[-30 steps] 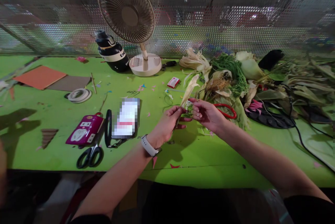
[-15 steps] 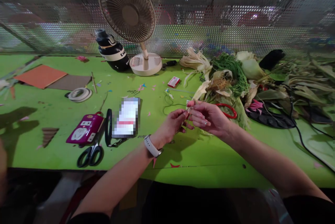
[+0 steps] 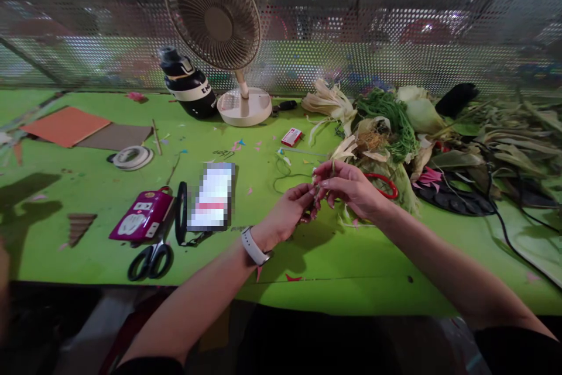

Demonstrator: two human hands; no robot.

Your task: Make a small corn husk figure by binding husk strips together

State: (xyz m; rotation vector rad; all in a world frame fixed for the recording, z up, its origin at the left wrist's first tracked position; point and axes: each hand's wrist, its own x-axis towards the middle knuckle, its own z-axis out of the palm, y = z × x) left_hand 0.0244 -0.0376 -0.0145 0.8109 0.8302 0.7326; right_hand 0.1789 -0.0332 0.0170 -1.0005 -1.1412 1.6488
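Observation:
My left hand (image 3: 292, 208), with a white watch band on its wrist, is closed in a pinch in front of me. Its fingertips meet those of my right hand (image 3: 349, 188), also pinched. Between them is a thin piece of corn husk (image 3: 345, 150), its pale split end rising behind my right fingers. Its lower part is mostly hidden by the fingers. A red ring-shaped handle (image 3: 384, 185) lies just beyond my right wrist. Behind it are a green string bundle (image 3: 389, 120) and more dried husks (image 3: 329, 103).
On the green table (image 3: 263, 299) are scissors (image 3: 151, 261), a purple pouch (image 3: 143, 217), a blurred phone (image 3: 211, 196), tape rolls (image 3: 132, 157) and a small red-white box (image 3: 291, 137). A fan (image 3: 244, 107) and bottle (image 3: 191, 91) stand behind. Dark cables (image 3: 504, 234) run at right.
My right hand has turned, its fingers curling down towards my left fingertips. The husk's pale end has shifted slightly right. My left hand has stayed almost in place.

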